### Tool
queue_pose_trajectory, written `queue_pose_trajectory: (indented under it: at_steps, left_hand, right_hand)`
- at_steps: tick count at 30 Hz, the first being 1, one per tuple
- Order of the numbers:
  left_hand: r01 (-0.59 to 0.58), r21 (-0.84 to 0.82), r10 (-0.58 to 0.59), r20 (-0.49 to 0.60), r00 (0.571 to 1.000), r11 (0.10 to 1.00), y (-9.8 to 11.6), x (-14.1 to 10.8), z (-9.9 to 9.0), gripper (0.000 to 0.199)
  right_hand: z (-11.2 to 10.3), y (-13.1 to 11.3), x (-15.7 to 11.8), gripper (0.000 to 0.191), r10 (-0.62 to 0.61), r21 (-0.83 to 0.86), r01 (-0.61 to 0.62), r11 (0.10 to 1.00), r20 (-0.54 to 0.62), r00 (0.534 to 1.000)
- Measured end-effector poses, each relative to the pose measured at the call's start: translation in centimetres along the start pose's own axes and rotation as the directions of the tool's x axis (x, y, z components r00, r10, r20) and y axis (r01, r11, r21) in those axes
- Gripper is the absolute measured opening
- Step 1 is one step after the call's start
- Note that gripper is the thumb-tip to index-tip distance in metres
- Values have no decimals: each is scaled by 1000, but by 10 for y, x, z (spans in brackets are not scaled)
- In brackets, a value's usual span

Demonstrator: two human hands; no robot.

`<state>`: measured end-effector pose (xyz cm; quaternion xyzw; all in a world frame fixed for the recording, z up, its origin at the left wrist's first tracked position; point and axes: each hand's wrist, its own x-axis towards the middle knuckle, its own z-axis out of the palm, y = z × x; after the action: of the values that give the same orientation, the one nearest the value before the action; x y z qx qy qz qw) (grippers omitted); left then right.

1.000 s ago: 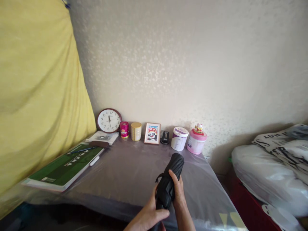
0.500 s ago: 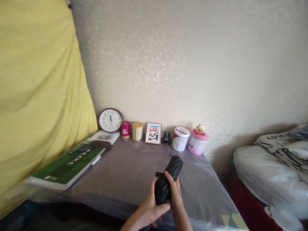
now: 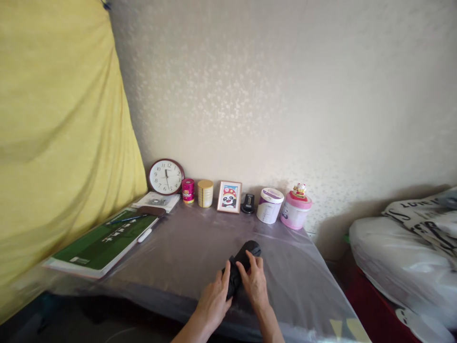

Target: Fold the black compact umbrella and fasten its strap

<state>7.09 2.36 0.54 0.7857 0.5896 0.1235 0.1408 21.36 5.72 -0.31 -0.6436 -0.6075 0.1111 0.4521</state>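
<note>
A folded black umbrella point(image 3: 246, 252) lies slantwise over the front part of the table, its far end pointing up and right. My left hand point(image 3: 214, 295) is wrapped round its near end from the left, fingers along its side. On the upper right side, my right hand point(image 3: 254, 281) grips the umbrella with bent fingers and thumb near its middle. Part of the near end is hidden behind my hands. Whether the umbrella rests on the table or hangs just over it, I cannot tell.
Along the wall stand a clock point(image 3: 166, 176), a pink tin point(image 3: 188, 191), a yellow-lidded can point(image 3: 205, 194), a panda picture frame point(image 3: 229, 197), a small black device point(image 3: 248, 204), a white tub point(image 3: 270, 206) and a pink tub point(image 3: 296, 212) topped by a figurine. A green book point(image 3: 103, 243) lies left.
The umbrella has been lowered and lies flatter, its far end shifted slightly left and down. My right hand has turned over its top; my left hand has come up along its side.
</note>
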Motion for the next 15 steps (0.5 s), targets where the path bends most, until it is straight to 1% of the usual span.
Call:
queue_pose_trajectory:
  at_steps: [2,3,6,8,10,12,14,15]
  left_hand:
    - [8,36,-7,-7,1000,999,-1,-1,4,78]
    - [13,42,-13,-6,1000,999,0,-2,5,77]
    - [26,37,-26,16,1000,999,1,-4,5,73]
    - [24,25,-25,16,1000,999,2,-5,4,68]
    - [12,9,-12,14,1000,1000,2,-6,1,64]
    - [-1,-13,2,23,1000,1000,2,-7,-3,64]
    - [1,-40,1,35,999,999,2,-6,-7,67]
    - [6,-52,-4,40,999,999,2,-6,-9,70]
  right_hand:
    - [0,-2,-1,34,-103,28,101,994,74,992]
    - [-2,-4,-2,29,-148,49,143,988,98,984]
    - [-7,-7,-1,23,-252,129,233,964,155,955]
    - [-10,-8,-1,20,-288,186,253,949,193,938]
    - [-11,-6,-2,16,-295,250,239,938,220,930]
    - [-11,-4,-3,13,-276,331,198,922,204,939]
    - [-12,-2,-4,15,-203,437,114,892,161,966]
    - [-14,-2,-6,17,-138,493,45,869,153,979]
